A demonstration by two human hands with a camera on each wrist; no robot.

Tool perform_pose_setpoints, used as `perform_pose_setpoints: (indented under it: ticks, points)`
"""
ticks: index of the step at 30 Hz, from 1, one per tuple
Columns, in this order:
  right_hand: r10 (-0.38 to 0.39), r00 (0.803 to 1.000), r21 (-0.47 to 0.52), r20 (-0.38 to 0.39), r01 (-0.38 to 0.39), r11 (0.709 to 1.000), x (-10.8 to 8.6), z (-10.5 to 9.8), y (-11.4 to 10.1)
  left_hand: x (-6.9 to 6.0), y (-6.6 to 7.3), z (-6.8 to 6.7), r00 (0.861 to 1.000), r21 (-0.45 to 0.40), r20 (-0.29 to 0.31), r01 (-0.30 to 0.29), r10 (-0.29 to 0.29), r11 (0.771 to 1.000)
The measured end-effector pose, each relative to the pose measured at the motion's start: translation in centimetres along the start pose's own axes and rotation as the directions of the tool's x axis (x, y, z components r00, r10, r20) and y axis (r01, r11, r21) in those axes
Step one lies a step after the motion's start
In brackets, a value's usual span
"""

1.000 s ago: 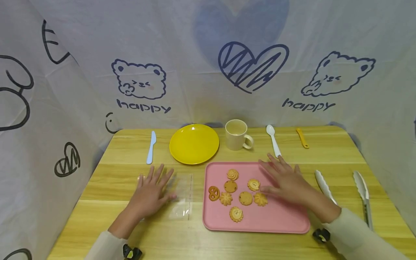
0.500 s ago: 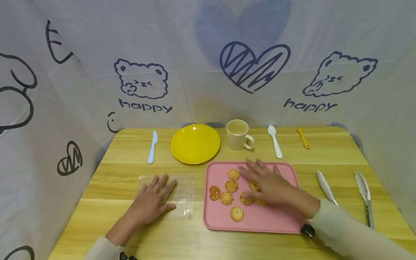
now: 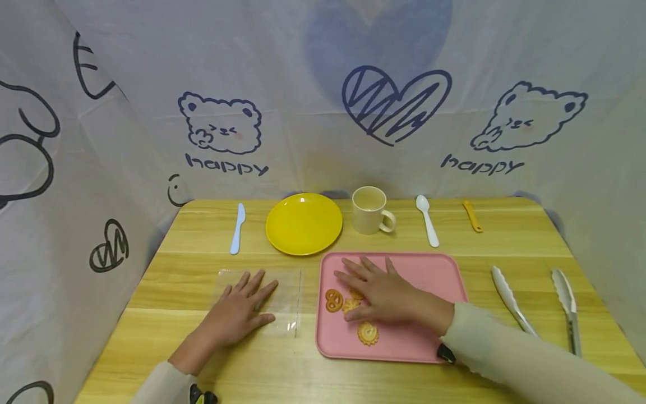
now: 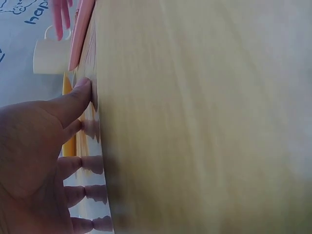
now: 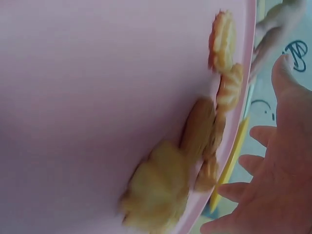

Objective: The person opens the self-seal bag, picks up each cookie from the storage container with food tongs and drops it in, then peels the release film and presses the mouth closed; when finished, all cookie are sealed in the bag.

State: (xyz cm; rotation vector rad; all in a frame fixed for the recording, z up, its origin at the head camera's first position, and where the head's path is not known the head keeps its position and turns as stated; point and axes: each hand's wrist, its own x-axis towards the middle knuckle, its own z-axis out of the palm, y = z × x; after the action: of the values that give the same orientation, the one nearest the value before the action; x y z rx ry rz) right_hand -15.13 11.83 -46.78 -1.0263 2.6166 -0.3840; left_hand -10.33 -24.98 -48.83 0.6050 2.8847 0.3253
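Note:
My left hand (image 3: 236,315) lies with spread fingers on a clear plastic sheet or bag (image 3: 284,303), its fingertips meeting the surface in the left wrist view. Over the left part of the pink tray (image 3: 419,345) hovers my right hand (image 3: 386,294), fingers apart, holding nothing. Below its palm are several cookies, some covered by it in the head view. A pretzel cookie (image 3: 333,301) and a scalloped round cookie (image 3: 368,333) show beside it. From the right wrist view, a gap separates the palm from a flower-shaped cookie (image 5: 158,187).
Along the back stand a blue knife (image 3: 237,229), a yellow plate (image 3: 304,224), a cream mug (image 3: 369,210), a white spoon (image 3: 427,221) and a small yellow handle-like piece (image 3: 472,216). Metal tongs (image 3: 515,303) lie spread right of the tray. Printed cloth hangs behind the table.
My right hand has moved left across the tray, from its right side to above the left cookies. The left hand has settled slightly lower on the plastic and stays there.

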Motion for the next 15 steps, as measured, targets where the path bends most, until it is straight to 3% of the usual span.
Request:
perform_pose_setpoints:
  ticks: [15]
  points:
    - [-0.112,0.989,-0.050,0.098,0.117,0.992,4.6,1.1,-4.4,1.5,0.2,0.2,1.000,0.011,-0.005,-0.003,0.003,1.000]
